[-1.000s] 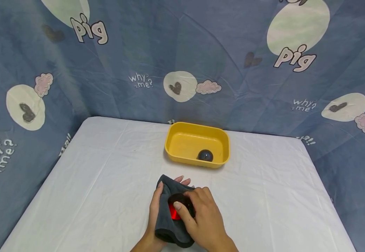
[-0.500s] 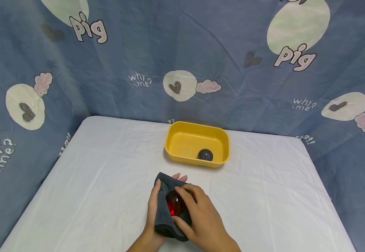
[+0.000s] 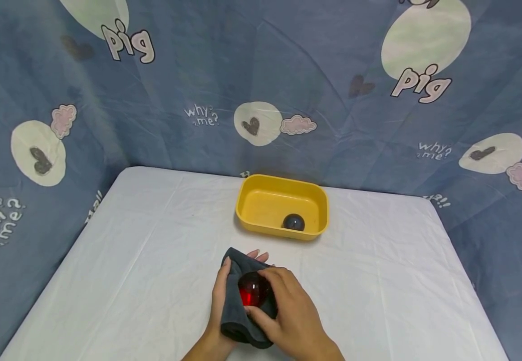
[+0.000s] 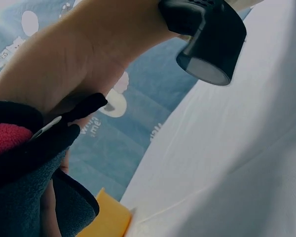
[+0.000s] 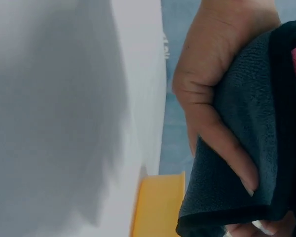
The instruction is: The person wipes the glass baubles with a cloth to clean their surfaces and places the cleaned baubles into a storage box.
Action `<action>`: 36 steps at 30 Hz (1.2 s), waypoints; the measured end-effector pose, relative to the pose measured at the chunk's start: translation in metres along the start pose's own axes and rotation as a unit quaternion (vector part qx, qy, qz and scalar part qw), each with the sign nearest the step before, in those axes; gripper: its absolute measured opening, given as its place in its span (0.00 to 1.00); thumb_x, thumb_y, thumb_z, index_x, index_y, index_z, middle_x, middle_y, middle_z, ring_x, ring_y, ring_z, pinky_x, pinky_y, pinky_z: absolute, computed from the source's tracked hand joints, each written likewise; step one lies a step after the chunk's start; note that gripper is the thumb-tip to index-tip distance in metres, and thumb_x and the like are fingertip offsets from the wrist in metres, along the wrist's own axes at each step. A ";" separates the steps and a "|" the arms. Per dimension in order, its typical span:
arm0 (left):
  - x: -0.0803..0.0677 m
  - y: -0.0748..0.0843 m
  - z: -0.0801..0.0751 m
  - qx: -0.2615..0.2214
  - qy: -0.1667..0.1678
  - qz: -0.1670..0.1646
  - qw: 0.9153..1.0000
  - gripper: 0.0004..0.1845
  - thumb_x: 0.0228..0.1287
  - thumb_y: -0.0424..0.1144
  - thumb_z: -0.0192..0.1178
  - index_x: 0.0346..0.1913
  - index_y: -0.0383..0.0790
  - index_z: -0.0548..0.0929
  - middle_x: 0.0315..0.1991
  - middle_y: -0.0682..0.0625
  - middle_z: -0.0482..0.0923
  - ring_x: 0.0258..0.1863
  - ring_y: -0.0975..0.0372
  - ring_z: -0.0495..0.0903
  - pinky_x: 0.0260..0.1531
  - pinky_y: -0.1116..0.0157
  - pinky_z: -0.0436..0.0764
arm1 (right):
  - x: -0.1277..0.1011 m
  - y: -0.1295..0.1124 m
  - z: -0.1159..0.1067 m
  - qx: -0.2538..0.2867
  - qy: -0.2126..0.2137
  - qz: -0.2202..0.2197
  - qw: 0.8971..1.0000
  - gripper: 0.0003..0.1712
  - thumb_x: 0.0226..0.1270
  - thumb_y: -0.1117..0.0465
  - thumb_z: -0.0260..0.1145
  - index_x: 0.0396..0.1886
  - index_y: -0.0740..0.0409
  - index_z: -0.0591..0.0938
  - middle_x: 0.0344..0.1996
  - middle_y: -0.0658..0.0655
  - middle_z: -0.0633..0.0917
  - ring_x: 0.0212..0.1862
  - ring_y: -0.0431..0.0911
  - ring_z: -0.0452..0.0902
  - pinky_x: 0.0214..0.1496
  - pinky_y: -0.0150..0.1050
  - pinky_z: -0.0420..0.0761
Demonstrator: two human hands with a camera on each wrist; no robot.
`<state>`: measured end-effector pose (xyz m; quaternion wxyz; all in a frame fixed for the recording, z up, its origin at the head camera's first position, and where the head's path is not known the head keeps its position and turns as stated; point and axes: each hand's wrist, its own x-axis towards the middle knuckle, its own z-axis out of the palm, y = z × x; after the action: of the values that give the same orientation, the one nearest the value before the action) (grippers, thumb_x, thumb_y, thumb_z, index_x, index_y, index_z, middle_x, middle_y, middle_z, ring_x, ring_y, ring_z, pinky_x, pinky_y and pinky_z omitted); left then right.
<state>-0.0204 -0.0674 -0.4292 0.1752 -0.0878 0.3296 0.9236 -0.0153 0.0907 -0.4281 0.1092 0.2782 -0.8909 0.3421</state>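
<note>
Both hands meet at the near edge of the table, just in front of the yellow tub. My left hand (image 3: 222, 296) lies under a dark grey cloth (image 3: 234, 321), thumb along the cloth's left edge and fingertips (image 3: 258, 256) poking out past its far edge; the fingers are curled up round the fabric, cupping it. The right wrist view confirms this: thumb pressed over the cloth's fold, the cloth wrapped across the palm.

My right hand (image 3: 288, 316) sits on top from the right, fingers bent over a glossy red ball (image 3: 252, 292) that rests in the cloth. Index finger runs along the ball's far side, thumb against its near side, so the hand grips the ball. The ball's top is bare and catches a highlight; its lower part sinks into the cloth folds. In the left wrist view only a red sliver shows beside dark fabric, too close to read more.

Ball, cloth and both hands are near the yellow tub (image 3: 261, 200), on its near side, apart from it and slightly left of its centre line.

Inside the tub, in its near right corner, lies a dark grey ball (image 3: 293, 222), touching the floor of the tub and close to the near wall.

The tub stands on a table under a white sheet (image 3: 144, 250), creased, towards the table's far edge. Behind the tub hangs a blue printed backdrop (image 3: 288, 65) with pale ovals, hearts, pink clouds and the words "pig" and "why me?".
</note>
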 end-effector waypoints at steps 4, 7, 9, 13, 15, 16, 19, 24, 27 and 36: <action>0.001 0.001 0.001 0.003 -0.003 -0.003 1.000 0.42 0.81 0.68 0.30 0.83 0.41 0.49 0.76 0.50 0.66 0.74 0.59 0.64 0.73 0.62 0.65 | 0.003 -0.001 -0.002 0.014 0.000 0.041 0.999 0.33 0.66 0.35 0.74 0.59 0.52 0.82 0.54 0.43 0.83 0.55 0.37 0.75 0.59 0.41 0.81; 0.000 0.000 0.001 0.003 -0.004 -0.008 1.000 0.43 0.81 0.69 0.30 0.83 0.41 0.49 0.76 0.50 0.66 0.74 0.59 0.64 0.72 0.62 0.66 | 0.005 -0.001 -0.003 0.019 0.002 0.064 0.998 0.32 0.66 0.32 0.72 0.56 0.50 0.85 0.49 0.40 0.85 0.51 0.36 0.74 0.55 0.39 0.81; 0.000 0.001 0.001 0.000 -0.005 -0.010 1.000 0.43 0.81 0.69 0.30 0.83 0.41 0.48 0.76 0.50 0.65 0.74 0.58 0.64 0.73 0.61 0.66 | 0.006 -0.002 -0.003 0.019 0.005 0.076 0.997 0.30 0.66 0.31 0.70 0.52 0.49 0.87 0.45 0.38 0.84 0.49 0.36 0.72 0.52 0.38 0.80; 0.000 0.000 0.001 0.000 -0.014 -0.016 1.000 0.44 0.80 0.69 0.30 0.83 0.41 0.47 0.77 0.49 0.64 0.75 0.56 0.63 0.73 0.60 0.66 | 0.007 -0.002 -0.002 0.022 0.013 0.099 0.995 0.26 0.70 0.33 0.69 0.43 0.51 0.90 0.35 0.36 0.78 0.44 0.35 0.68 0.43 0.34 0.77; -0.001 0.000 0.001 0.002 -0.018 -0.019 1.000 0.44 0.80 0.70 0.30 0.83 0.41 0.47 0.77 0.49 0.64 0.75 0.56 0.63 0.73 0.60 0.65 | 0.007 -0.001 -0.001 0.025 0.012 0.110 0.994 0.25 0.72 0.34 0.67 0.39 0.51 0.91 0.32 0.36 0.74 0.41 0.35 0.67 0.40 0.33 0.75; -0.001 -0.001 0.000 0.003 -0.018 -0.021 1.000 0.44 0.80 0.70 0.29 0.84 0.41 0.47 0.77 0.49 0.64 0.75 0.56 0.63 0.73 0.60 0.65 | 0.007 -0.001 -0.001 0.028 0.010 0.113 0.993 0.25 0.74 0.35 0.66 0.38 0.52 0.91 0.31 0.36 0.74 0.40 0.35 0.66 0.39 0.33 0.74; -0.001 -0.001 -0.001 0.001 -0.015 -0.021 1.000 0.44 0.80 0.69 0.28 0.83 0.41 0.47 0.77 0.50 0.64 0.75 0.57 0.63 0.73 0.60 0.65 | 0.007 0.000 0.001 0.044 -0.009 0.125 0.991 0.26 0.76 0.35 0.63 0.39 0.52 0.90 0.31 0.36 0.74 0.40 0.36 0.67 0.38 0.33 0.74; 0.002 -0.001 -0.003 -0.002 -0.001 -0.004 1.000 0.42 0.81 0.68 0.28 0.82 0.40 0.48 0.74 0.51 0.68 0.74 0.58 0.64 0.72 0.60 0.65 | 0.003 0.002 0.001 0.064 -0.049 0.127 0.989 0.31 0.71 0.35 0.69 0.57 0.54 0.87 0.45 0.39 0.80 0.50 0.36 0.72 0.52 0.39 0.81; 0.004 0.001 -0.003 0.004 0.005 0.009 1.000 0.41 0.82 0.68 0.29 0.82 0.40 0.50 0.73 0.52 0.69 0.73 0.59 0.64 0.72 0.60 0.66 | 0.000 0.000 0.001 0.052 -0.044 0.096 0.993 0.41 0.65 0.37 0.75 0.70 0.52 0.78 0.57 0.43 0.78 0.59 0.38 0.73 0.62 0.45 0.80; 0.004 0.000 -0.001 -0.003 0.002 0.009 1.000 0.41 0.82 0.68 0.30 0.82 0.40 0.50 0.74 0.51 0.68 0.72 0.59 0.66 0.71 0.61 0.68 | -0.003 -0.003 0.007 -0.001 0.017 0.004 1.000 0.43 0.58 0.50 0.83 0.70 0.55 0.73 0.61 0.51 0.76 0.61 0.44 0.75 0.63 0.45 0.80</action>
<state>-0.0243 -0.0673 -0.4311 0.1662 -0.0871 0.3280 0.9258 -0.0116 0.0855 -0.4325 0.1233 0.2688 -0.8901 0.3467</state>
